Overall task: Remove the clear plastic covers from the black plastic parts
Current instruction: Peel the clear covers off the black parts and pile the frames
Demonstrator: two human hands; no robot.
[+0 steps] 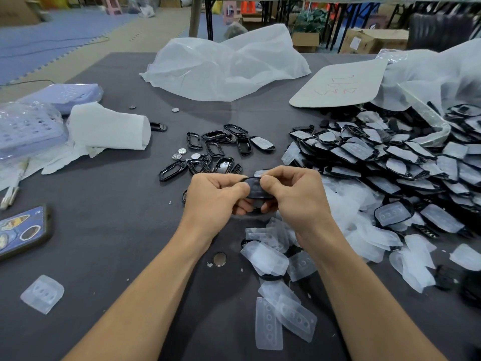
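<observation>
Both hands are up over the middle of the tabletop (pixel 117 204), sharing one black plastic part (pixel 256 190).
- Left hand (pixel 216 194): fingers (pixel 240 188) curled. The thumb is on top of the part's left end and the rest are tucked under it.
- Right hand (pixel 294 194): same pinch on the right end, thumb on top and close to the left thumb.
- The part is held clear of the tabletop, roughly level. I can't tell whether its clear cover is seated or lifting.

Around it:
- Pile of covered parts (pixel 390 162) to the right, spilling out of a clear bag.
- Loose clear covers (pixel 268 256) lie under and near my right forearm. One stray cover (pixel 42 293) is far left.
- Bare black frames (pixel 216 149) are just beyond the hands, with coin cells (pixel 182 153) beside them. One more cell (pixel 219 259) sits between my forearms.
- Phone (pixel 23 230) at the left edge.
- White plastic bag (pixel 223 69) and a cardboard sheet (pixel 341 84) at the far side.
</observation>
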